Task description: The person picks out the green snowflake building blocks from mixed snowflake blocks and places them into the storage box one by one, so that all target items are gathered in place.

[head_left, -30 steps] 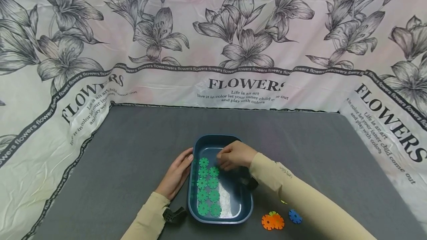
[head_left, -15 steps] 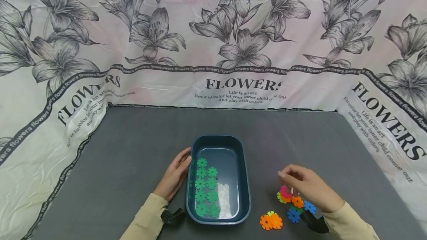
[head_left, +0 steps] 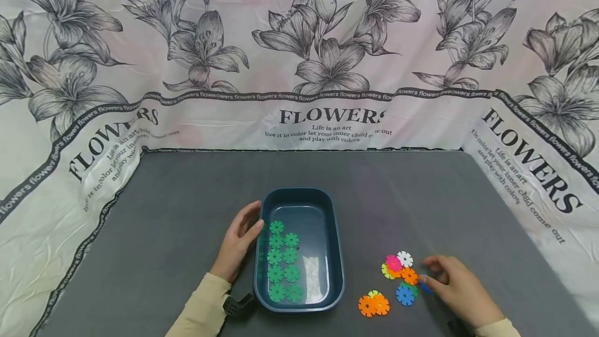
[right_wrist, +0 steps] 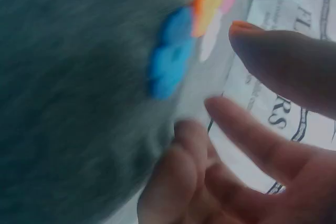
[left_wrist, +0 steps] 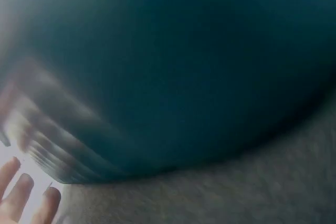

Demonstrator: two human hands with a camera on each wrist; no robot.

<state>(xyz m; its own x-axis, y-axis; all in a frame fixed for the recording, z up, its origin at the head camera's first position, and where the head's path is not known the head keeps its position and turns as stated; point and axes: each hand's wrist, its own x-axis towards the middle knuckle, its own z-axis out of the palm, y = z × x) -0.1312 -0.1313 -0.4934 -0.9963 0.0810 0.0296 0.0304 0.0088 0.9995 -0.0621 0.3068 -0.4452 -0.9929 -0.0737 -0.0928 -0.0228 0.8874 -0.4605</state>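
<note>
My left hand (head_left: pixel 235 246) rests at the left side of a dark blue tray (head_left: pixel 339 254), its fingers along the outer wall and its thumb at the rim. Inside the tray, green notched plastic discs (head_left: pixel 276 256) lie in two columns on the left side. My right hand (head_left: pixel 456 285) hovers low at the right of a small pile, thumb and fingers apart. Its thumb partly covers a blue disc (head_left: pixel 426 288), which lies below the fingers in the right wrist view. Beside it lie an orange disc (head_left: pixel 409 275) and another blue disc (head_left: pixel 404 295).
White (head_left: pixel 405 259), pink (head_left: pixel 393 262) and yellow discs (head_left: pixel 386 271) overlap in the same pile. Two orange discs (head_left: pixel 367 306) and a yellow-green one lie nearer the tray. A flower-printed cloth (head_left: pixel 327 118) stands behind the grey tabletop (head_left: pixel 196 186).
My right hand has left the tray, passed over the pile of discs and moved to its right side. The left hand stays at the tray. The head view has shifted slightly.
</note>
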